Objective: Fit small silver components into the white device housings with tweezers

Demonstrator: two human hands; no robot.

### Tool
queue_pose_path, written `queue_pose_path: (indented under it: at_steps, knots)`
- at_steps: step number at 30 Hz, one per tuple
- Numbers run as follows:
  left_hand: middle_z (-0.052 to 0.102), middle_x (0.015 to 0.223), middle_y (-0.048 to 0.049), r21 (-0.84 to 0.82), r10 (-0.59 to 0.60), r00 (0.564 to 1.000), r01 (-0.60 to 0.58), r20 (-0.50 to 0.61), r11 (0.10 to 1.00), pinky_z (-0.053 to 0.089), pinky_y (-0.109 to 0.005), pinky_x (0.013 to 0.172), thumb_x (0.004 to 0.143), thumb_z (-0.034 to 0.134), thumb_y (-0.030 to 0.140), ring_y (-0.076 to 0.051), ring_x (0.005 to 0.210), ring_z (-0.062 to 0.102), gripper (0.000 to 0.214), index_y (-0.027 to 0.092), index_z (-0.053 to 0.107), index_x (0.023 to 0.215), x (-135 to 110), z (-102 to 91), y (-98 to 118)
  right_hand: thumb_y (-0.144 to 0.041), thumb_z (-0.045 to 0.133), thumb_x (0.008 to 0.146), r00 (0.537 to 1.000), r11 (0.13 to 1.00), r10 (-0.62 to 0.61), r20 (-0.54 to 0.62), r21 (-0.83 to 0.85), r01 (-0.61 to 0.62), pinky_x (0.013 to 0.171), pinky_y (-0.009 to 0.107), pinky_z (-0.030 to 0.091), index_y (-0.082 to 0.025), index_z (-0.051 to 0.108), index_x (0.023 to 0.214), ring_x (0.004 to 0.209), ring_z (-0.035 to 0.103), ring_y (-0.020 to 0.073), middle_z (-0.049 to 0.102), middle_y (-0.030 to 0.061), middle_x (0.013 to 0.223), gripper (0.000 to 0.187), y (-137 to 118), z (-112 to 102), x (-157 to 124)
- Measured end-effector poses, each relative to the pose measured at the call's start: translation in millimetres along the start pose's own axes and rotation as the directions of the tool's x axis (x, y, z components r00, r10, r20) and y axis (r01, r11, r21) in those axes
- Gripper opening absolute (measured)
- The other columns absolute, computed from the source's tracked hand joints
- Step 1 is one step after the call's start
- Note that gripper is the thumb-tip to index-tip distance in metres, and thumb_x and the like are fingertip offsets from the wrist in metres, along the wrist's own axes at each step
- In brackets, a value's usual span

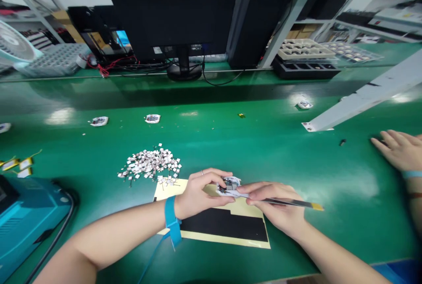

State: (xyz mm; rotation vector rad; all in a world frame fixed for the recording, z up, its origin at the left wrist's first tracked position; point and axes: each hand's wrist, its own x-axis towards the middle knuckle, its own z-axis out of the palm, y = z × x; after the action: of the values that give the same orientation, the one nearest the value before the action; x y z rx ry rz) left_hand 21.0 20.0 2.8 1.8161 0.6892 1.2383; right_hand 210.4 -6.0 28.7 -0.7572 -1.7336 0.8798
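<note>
My left hand (198, 191), with a blue wrist strap, pinches a small white electronic part (229, 186) with a circuit board inside. My right hand (275, 202) grips black tweezers (290, 203) with a yellow end, their tip touching the part. Both hands hover over a yellow backing sheet (240, 240) carrying a black strip. A pile of small silvery square pieces (150, 164) lies just left of the hands on the green bench (231, 143).
A teal device (26, 218) sits at lower left. Similar white parts (152, 118) lie further back. A monitor stand (183, 71), part trays (305, 55) and a white metal bracket (362, 99) stand behind. Another person's hand (400, 150) rests at right.
</note>
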Motion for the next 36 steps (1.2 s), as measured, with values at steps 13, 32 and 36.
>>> queue_pose_path:
  at_steps: [13,32,36]
  knots:
    - [0.065,0.094,-0.0128,0.018,0.042,0.999,-0.042,-0.004,0.999,0.051,-0.027,0.074,0.06,0.074,0.02,-0.019,0.084,0.063,0.021,0.014,0.057,0.072,-1.1,0.1,-0.2,-0.005,0.063,0.07,0.996,0.995,-0.081,0.022,-0.06,0.082,0.062,0.024,0.056,-0.02,0.065,0.078,0.07,0.067,0.0172,0.07,0.0051,0.08,0.017,-2.9,0.9,5.3]
    - [0.062,0.097,-0.0106,0.041,-0.038,0.999,0.038,0.011,0.998,0.05,-0.031,0.075,0.063,0.073,0.023,-0.02,0.09,0.061,0.025,0.016,0.054,0.077,-4.8,0.1,-1.0,0.0,0.063,0.067,0.998,0.999,-0.049,-0.031,0.007,0.05,0.065,0.022,0.054,-0.015,0.063,0.077,0.073,0.066,0.0149,0.069,0.007,0.081,0.019,-0.5,4.2,2.4]
    - [0.062,0.096,-0.0096,0.079,-0.036,0.999,0.035,0.011,0.996,0.05,-0.031,0.076,0.064,0.072,0.025,-0.02,0.09,0.061,0.024,0.017,0.054,0.077,-3.7,-0.3,-2.7,0.001,0.065,0.064,0.999,0.996,-0.012,-0.034,0.092,0.016,0.068,0.023,0.054,-0.018,0.064,0.078,0.076,0.066,0.0151,0.069,0.0042,0.08,0.023,1.5,3.4,2.9]
